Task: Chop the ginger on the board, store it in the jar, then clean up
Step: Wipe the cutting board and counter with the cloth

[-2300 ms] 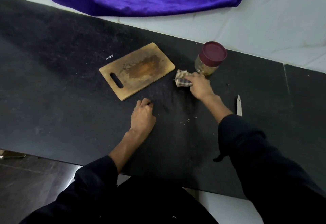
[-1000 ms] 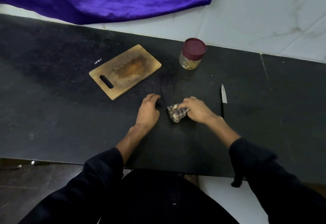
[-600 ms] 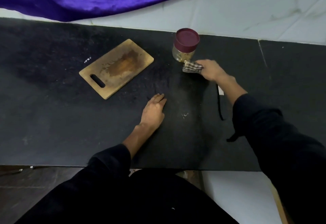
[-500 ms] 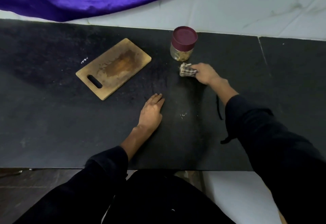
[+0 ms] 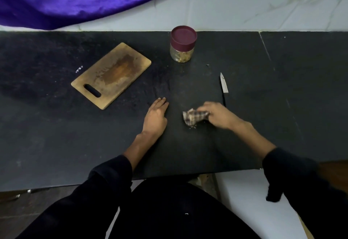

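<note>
- The step in hand looks like the clean-up: chopping and storing appear done, judging by the bare board and the filled, capped jar.
- Nearest on the dark surface (image 5: 56,144), the left hand (image 5: 155,117) lies flat, palm down, fingers straight and together, holding nothing; it seems only to brace the body.
- Just to its right, the right hand (image 5: 218,115) bunches a checked cloth (image 5: 194,117) under curled fingers and presses it to the surface; this hand is blurred, so the exact finger positions are unclear.
- A few pale crumbs (image 5: 192,127) lie at the cloth's near edge, touching or just beside it.
- The next move, as I judge it, calls for gathering those crumbs with the cloth and taking them off the surface rather than smearing them about.
- Just beyond the right hand a knife (image 5: 224,85) lies with its blade pointing away; the handle runs close by the knuckles, so any wiping stroke on that side wants care.
- Farther off to the left, the board (image 5: 111,75) lies flat, stained brown in the middle, with no ginger pieces on it that I can make out.
- Farthest, the jar (image 5: 182,44) stands upright with its maroon lid on; the ginger (image 5: 181,57) shows as pale bits through the glass at the bottom.
</note>
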A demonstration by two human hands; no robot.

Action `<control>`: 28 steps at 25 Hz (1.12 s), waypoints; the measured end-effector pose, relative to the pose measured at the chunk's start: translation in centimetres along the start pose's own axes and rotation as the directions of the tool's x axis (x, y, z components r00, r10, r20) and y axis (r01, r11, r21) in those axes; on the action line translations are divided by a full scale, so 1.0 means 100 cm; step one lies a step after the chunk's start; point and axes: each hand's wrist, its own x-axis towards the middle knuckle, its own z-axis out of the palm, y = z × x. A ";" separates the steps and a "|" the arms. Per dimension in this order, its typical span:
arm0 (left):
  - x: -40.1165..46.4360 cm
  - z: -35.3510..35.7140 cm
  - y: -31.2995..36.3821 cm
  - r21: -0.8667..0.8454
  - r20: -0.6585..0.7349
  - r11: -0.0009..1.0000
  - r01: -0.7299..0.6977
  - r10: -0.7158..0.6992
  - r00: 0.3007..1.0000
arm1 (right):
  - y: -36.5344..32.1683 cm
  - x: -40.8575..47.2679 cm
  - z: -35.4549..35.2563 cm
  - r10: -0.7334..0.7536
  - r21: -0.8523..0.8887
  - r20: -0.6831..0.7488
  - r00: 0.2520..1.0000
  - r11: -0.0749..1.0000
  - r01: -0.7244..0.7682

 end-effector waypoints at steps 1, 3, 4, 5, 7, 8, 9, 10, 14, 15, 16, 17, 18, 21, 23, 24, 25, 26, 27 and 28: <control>0.000 -0.003 -0.002 -0.022 0.024 1.000 0.005 -0.004 1.000 | 0.003 0.010 -0.006 0.024 0.023 -0.067 0.997 0.999 -0.023; -0.005 -0.007 -0.005 -0.042 0.040 0.999 0.019 -0.018 0.999 | -0.001 0.028 -0.016 0.067 0.017 -0.152 0.986 0.998 -0.065; -0.009 -0.008 -0.006 -0.042 0.043 0.999 0.020 -0.018 0.999 | -0.010 0.034 -0.017 0.078 0.011 -0.150 0.986 0.997 -0.077; -0.014 -0.008 -0.007 -0.040 0.044 0.999 0.013 -0.012 0.999 | -0.019 0.039 -0.015 0.072 -0.005 -0.129 0.989 0.997 -0.074; -0.021 -0.005 -0.006 -0.034 0.044 0.999 -0.005 0.006 0.999 | -0.034 0.035 -0.003 0.069 -0.068 -0.063 0.996 0.995 -0.073; -0.024 -0.004 -0.004 -0.037 0.036 0.999 -0.013 0.014 0.999 | -0.038 0.027 0.003 0.070 -0.100 -0.040 0.997 0.992 -0.074; -0.027 -0.002 -0.001 -0.043 0.029 0.999 -0.023 0.025 0.999 | -0.040 0.015 0.009 0.070 -0.112 -0.028 0.997 0.991 -0.072; -0.030 0.000 0.003 -0.049 0.027 0.998 -0.034 0.036 0.999 | -0.038 0.003 0.014 0.071 -0.113 -0.016 0.997 0.991 -0.073; -0.040 0.011 0.026 -0.051 0.091 0.992 -0.118 0.123 0.988 | -0.023 -0.056 0.033 0.106 -0.112 0.072 0.992 0.989 -0.097; -0.042 0.015 0.033 -0.053 0.112 0.988 -0.145 0.151 0.982 | -0.021 -0.071 0.037 0.120 -0.104 0.089 0.989 0.988 -0.111; -0.043 0.018 0.039 -0.055 0.133 0.984 -0.170 0.176 0.975 | -0.019 -0.085 0.042 0.133 -0.089 0.098 0.986 0.988 -0.125; -0.044 0.021 0.045 -0.055 0.154 0.979 -0.195 0.201 0.967 | -0.017 -0.099 0.047 0.150 -0.070 0.105 0.983 0.987 -0.143; -0.045 0.023 0.050 -0.055 0.176 0.974 -0.219 0.225 0.958 | -0.014 -0.111 0.053 0.169 -0.050 0.110 0.980 0.985 -0.164; -0.047 0.027 0.060 -0.056 0.221 0.957 -0.283 0.289 0.932 | -0.005 -0.141 0.063 0.232 -0.008 0.177 0.957 0.972 -0.234; -0.048 0.024 0.062 -0.052 0.217 0.952 -0.302 0.306 0.927 | -0.003 -0.151 0.055 0.279 0.060 0.197 0.940 0.953 -0.295; -0.048 0.022 0.061 -0.045 0.210 0.952 -0.303 0.305 0.929 | -0.005 -0.151 0.047 0.300 0.100 0.166 0.939 0.943 -0.319; -0.046 0.020 0.058 -0.038 0.200 0.953 -0.300 0.301 0.932 | -0.007 -0.148 0.036 0.314 0.141 0.108 0.943 0.934 -0.327; -0.045 0.018 0.054 -0.033 0.192 0.956 -0.291 0.291 0.937 | -0.010 -0.140 0.025 0.323 0.179 0.029 0.946 0.929 -0.323; -0.044 0.016 0.050 -0.030 0.189 0.961 -0.276 0.276 0.942 | -0.014 -0.129 0.014 0.320 0.205 -0.057 0.946 0.931 -0.303; -0.045 0.015 0.046 -0.027 0.190 0.966 -0.256 0.257 0.948 | -0.019 -0.116 0.004 0.305 0.210 -0.137 0.942 0.939 -0.273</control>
